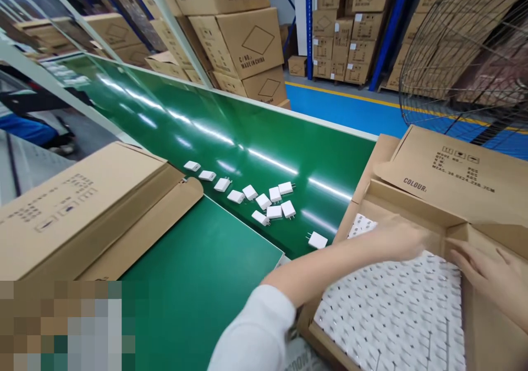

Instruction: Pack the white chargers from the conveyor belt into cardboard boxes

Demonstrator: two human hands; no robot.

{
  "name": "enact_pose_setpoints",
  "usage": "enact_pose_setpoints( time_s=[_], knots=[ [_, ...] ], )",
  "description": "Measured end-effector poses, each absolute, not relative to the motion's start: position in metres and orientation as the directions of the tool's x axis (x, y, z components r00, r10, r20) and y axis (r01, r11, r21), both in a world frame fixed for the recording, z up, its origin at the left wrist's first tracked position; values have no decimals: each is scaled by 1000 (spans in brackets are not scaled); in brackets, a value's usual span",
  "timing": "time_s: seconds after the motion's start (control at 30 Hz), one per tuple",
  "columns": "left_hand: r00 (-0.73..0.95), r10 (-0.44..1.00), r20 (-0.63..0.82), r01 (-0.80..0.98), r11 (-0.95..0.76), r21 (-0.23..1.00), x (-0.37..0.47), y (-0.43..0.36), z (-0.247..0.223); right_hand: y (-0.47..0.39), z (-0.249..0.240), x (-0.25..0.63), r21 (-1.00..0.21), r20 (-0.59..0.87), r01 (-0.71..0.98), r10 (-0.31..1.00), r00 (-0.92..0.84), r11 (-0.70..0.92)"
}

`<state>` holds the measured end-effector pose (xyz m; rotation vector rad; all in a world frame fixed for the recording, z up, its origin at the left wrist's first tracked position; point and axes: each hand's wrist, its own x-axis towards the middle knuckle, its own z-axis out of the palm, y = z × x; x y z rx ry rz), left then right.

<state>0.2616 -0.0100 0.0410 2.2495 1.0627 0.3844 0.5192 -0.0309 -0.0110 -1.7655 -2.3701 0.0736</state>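
My left hand point(398, 239) is over the far part of an open cardboard box point(416, 203), blurred, its fingers bent down and hidden from view. Rows of small white chargers point(388, 310) fill much of that box, their prongs pointing up. My right hand point(487, 269) rests by the box's right inner wall, fingers spread and holding nothing that shows. Several loose white chargers point(274, 212) lie on the green conveyor belt point(330, 162), left of the box. A single charger point(317, 240) lies nearest to it.
A closed-looking carton point(78, 195) with a raised flap is at the left. Stacked cartons point(256, 41) stand behind the belt. A wire fan cage point(454, 57) is at the upper right. Another person's blue clothing point(28, 131) shows at the far left.
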Motion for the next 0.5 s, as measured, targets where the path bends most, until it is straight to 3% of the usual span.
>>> enact_pose_setpoints(
  time_s=[0.07,0.13,0.23,0.3,0.37,0.5],
  knots=[
    [530,848,-5,698,-433,571,194,-21,41,-22,7,477,-149,151,924,932,-331,352],
    [286,941,-181,943,-243,228,126,-33,34,-19,24,417,-190,218,868,881,-419,459],
    [78,971,-225,996,-64,68,52,-50,14,-27,35,315,-198,120,743,768,-629,639],
    [38,972,-234,998,-27,50,28,-56,-1,-36,27,259,-61,-119,722,713,-691,689],
    [30,973,-230,998,-19,51,20,-58,-13,-42,11,223,0,-279,731,702,-655,682],
    [43,980,-193,994,-23,104,14,-53,-20,-36,-12,207,-29,-394,733,666,-633,680]
  ],
)
